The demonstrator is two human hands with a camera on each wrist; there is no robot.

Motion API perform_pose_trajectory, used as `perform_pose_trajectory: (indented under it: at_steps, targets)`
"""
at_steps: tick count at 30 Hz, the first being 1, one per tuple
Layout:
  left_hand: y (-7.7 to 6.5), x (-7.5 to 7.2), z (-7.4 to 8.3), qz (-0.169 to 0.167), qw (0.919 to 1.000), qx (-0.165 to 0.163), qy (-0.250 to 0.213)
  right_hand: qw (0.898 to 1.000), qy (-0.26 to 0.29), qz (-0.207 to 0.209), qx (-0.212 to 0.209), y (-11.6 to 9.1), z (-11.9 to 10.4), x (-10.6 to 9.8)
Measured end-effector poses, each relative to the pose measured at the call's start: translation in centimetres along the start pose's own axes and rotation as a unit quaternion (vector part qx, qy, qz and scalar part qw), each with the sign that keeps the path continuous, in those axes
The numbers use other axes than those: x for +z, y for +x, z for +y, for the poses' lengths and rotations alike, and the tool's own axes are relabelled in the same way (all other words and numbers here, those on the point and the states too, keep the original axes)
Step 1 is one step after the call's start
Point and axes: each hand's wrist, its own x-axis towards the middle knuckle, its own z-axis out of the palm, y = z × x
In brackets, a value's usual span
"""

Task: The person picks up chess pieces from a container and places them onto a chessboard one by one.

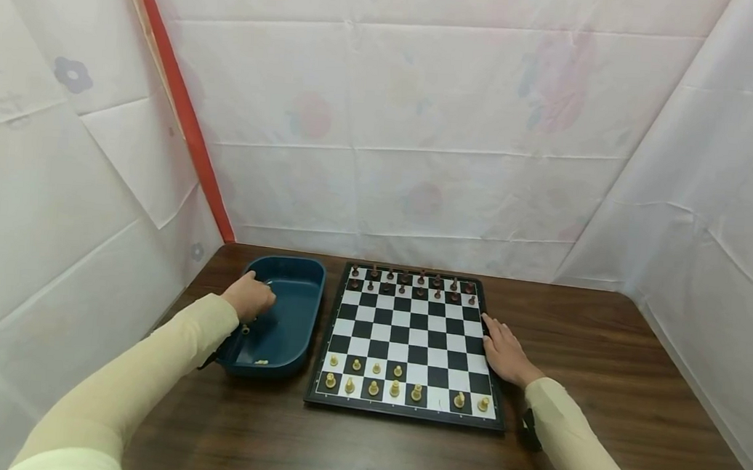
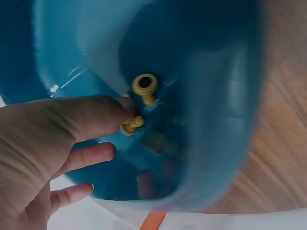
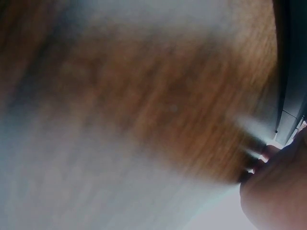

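My left hand (image 1: pixel 250 297) reaches down into a blue tray (image 1: pixel 307 288). In the left wrist view, its thumb (image 2: pixel 108 111) lies over small yellow chess pieces; one pawn-like piece (image 2: pixel 145 85) is beside the thumb tip and another piece (image 2: pixel 133 125) just below it. The index finger is hidden, so any grip on a piece is unclear. My right hand (image 1: pixel 506 352) rests with extended fingers against the right edge of a black-and-white chessboard (image 1: pixel 400 336). Dark red pieces (image 1: pixel 421 278) stand in two rows at the far side; yellow pieces (image 1: pixel 395 388) stand in two partly filled rows at the near side.
A few more yellow pieces (image 1: pixel 261 362) lie on the tray floor. The tray stands left of the board on a brown wooden table (image 1: pixel 361 452). White patterned cloth (image 1: pixel 411 121) hangs behind and at both sides, with a red strip (image 1: pixel 183 98) at the back left.
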Motion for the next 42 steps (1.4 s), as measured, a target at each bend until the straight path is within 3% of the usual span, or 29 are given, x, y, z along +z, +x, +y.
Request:
perform_pose_trajectory:
  at_steps: [9,19,26,30,36,42]
  targets:
    - [-0.4,1.3,0.4,0.020,0.9980,0.038,0.046,1.000,0.004,-0.002,0.001,-0.1,-0.1,0.1]
    - [-0.6,1.8,0.4,0.018,0.9959,0.050,0.073,1.000,0.009,-0.004,0.002,-0.2,-0.2,0.2]
    - [-0.7,2.2,0.2,0.046,0.9928,0.064,0.091,1.000,0.003,-0.003,0.002,-0.1,-0.2,0.3]
    - [-0.6,2.3,0.2,0.045,0.9906,0.074,0.106,1.000,0.001,-0.004,0.003,-0.1,-0.2,0.3]
    - [-0.5,2.3,-0.1,0.051,0.9904,0.069,0.108,1.000,0.002,-0.009,0.007,0.0,-0.2,0.1]
    - [-0.5,1.7,-0.3,0.071,0.9929,0.048,0.083,1.000,0.001,-0.005,0.005,0.0,0.0,0.0]
